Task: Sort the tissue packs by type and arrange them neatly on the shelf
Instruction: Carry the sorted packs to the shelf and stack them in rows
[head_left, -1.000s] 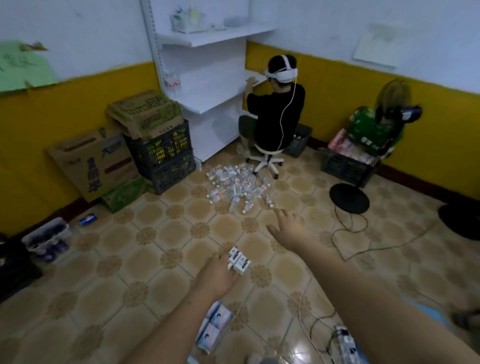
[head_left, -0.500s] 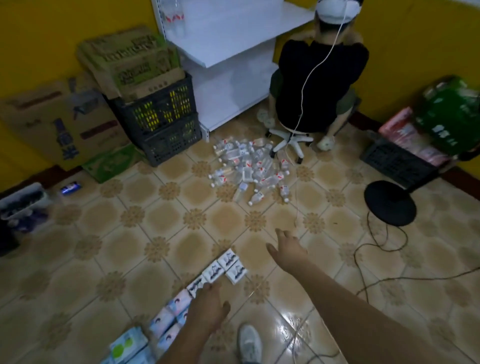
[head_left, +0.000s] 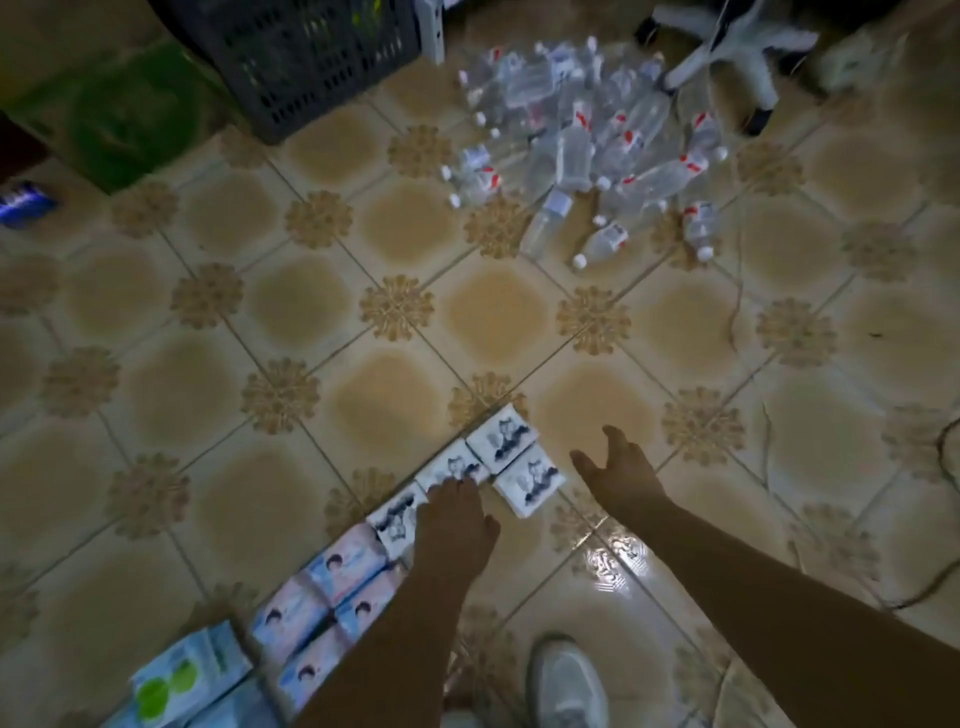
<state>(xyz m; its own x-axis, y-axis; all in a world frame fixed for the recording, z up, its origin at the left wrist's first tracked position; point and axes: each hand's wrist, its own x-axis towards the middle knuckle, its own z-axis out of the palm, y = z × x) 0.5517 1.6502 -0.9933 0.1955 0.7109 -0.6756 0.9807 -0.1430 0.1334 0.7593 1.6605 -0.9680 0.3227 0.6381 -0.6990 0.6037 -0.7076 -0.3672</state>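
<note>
A row of tissue packs runs diagonally across the tiled floor. At its far end lie several white packs with a black cat print (head_left: 501, 439). Behind them come pink and pale-blue packs (head_left: 345, 564), then packs with green dots (head_left: 182, 673) at the bottom left. My left hand (head_left: 452, 519) rests flat over the white packs near the middle of the row, fingertips touching one. My right hand (head_left: 621, 473) hovers just right of the far white packs, fingers relaxed and spread, holding nothing. The shelf is out of view.
A heap of clear plastic bottles (head_left: 597, 150) lies ahead on the floor. A dark crate (head_left: 306, 57) and green carton (head_left: 119, 109) stand at the back left, a white chair base (head_left: 727, 47) at the back right. A cable (head_left: 930, 582) trails right. My shoe (head_left: 566, 686) is below.
The view has tilted down to the floor. My left hand set the white packs it carried at the row's far end and now rests on them. My right hand stayed open beside them.
</note>
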